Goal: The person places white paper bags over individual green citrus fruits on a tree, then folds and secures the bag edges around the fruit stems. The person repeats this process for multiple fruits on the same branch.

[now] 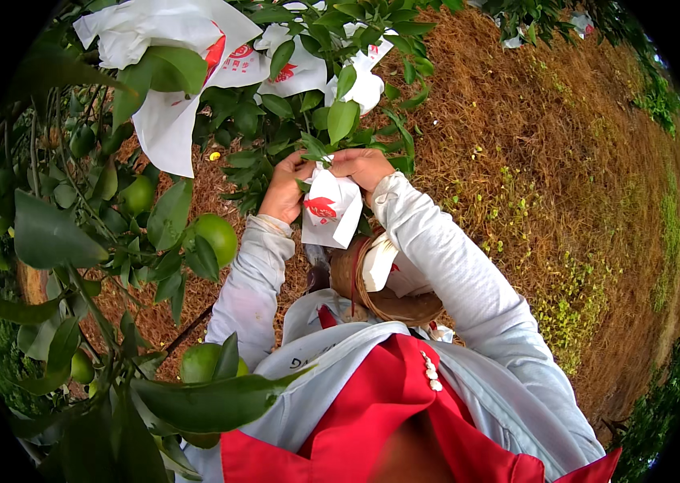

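A white paper fruit bag (pixel 331 208) with a red print hangs among the leaves in front of me, its open end or flap pointing down. At its gathered top, my left hand (pixel 284 188) pinches the paper from the left. My right hand (pixel 366 171) grips the same gathered neck from the right, thumb and fingers close together. Whatever is inside the bag is hidden. Below my right forearm hangs a round woven basket (pixel 349 271) at my waist, holding a stack of white paper bags (pixel 380 262).
More white bags (pixel 174 36) cover the branches above. Bare green citrus fruits (pixel 213 238) and leafy twigs (pixel 104 290) crowd my left side, some close to the camera. Brown dry ground litter (pixel 515 181) with small weeds spreads to the right. Another bagged tree (pixel 533 27) stands beyond.
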Motion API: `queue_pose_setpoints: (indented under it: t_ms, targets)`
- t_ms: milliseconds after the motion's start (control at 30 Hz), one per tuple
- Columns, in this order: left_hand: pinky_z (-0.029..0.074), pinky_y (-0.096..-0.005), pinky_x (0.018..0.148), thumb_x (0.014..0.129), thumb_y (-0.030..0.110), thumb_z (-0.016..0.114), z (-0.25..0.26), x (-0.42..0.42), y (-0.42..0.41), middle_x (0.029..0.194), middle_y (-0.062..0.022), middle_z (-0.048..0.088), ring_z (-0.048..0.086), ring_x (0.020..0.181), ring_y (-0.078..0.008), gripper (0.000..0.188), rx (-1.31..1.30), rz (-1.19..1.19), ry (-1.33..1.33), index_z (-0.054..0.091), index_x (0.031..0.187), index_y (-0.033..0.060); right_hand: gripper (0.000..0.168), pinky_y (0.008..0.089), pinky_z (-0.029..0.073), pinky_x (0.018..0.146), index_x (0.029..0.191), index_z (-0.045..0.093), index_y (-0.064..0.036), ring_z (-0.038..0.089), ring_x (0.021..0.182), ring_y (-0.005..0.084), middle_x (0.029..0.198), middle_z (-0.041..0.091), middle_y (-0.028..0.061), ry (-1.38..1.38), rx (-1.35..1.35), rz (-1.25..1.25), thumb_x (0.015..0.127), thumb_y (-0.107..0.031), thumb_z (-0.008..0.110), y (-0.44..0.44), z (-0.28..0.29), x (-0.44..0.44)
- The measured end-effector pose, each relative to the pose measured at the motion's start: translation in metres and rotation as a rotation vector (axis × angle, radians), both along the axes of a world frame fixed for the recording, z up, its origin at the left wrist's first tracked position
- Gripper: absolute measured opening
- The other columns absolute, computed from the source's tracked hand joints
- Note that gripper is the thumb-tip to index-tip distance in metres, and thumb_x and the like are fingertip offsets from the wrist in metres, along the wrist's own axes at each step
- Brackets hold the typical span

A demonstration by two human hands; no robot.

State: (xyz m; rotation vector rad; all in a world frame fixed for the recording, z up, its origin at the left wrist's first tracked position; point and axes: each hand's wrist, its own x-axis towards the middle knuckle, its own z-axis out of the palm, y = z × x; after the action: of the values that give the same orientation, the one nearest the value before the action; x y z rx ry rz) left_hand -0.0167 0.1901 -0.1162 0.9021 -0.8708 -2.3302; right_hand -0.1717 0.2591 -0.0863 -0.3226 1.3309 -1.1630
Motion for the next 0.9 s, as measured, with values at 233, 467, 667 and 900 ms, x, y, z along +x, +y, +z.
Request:
queue_pose_setpoints:
  t_ms: [233, 467, 667, 900]
  targets:
    - [0.048, -0.0258, 0.073, 0.087, 0.008, 0.059, 0.039, 0.02, -0.001, 0.095, -0.0032, 0.063, 0.059, 0.083, -0.0104, 0.019, -0.195, -0.119, -0.073, 0.06, 0.104, 0.0002, 0.017, 0.0252, 0.049, 0.06, 0.085, 0.067, 0.006, 0.061, 0.064, 0.013, 0.075, 0.067, 0.01, 0.256, -0.181, -0.074, 0.07, 0.0, 0.071, 0.006, 0.018, 0.016]
    - [0.046, -0.0332, 0.075, 0.08, 0.009, 0.058, 0.047, 0.008, 0.019, 0.094, -0.0116, 0.063, 0.06, 0.082, -0.0242, 0.026, -0.846, -0.001, -0.457, 0.058, 0.103, -0.001, 0.008, 0.0355, 0.047, 0.055, 0.072, 0.067, -0.006, 0.059, 0.059, 0.0249, 0.069, 0.061, 0.0087, 1.118, -0.364, -0.028, 0.07, -0.013, 0.066, 0.014, 0.04, 0.024]
    - [0.038, -0.0432, 0.089, 0.081, 0.007, 0.056, 0.042, -0.008, 0.041, 0.104, -0.0157, 0.061, 0.054, 0.1, -0.035, 0.03, -1.232, 0.154, -0.577, 0.058, 0.111, 0.0036, 0.009, 0.0417, 0.046, 0.056, 0.064, 0.058, -0.004, 0.059, 0.065, 0.0319, 0.069, 0.058, 0.01, 1.125, -0.378, -0.156, 0.069, -0.01, 0.061, 0.013, 0.049, 0.039]
    - [0.043, -0.0365, 0.089, 0.086, 0.005, 0.054, 0.025, -0.002, 0.048, 0.11, -0.014, 0.062, 0.058, 0.102, -0.0275, 0.031, -0.957, 0.193, -0.59, 0.057, 0.117, 0.0007, 0.01, 0.0433, 0.046, 0.064, 0.069, 0.059, -0.001, 0.058, 0.072, 0.0378, 0.076, 0.059, 0.016, 1.086, -0.368, 0.054, 0.073, -0.011, 0.061, 0.01, 0.047, 0.045]
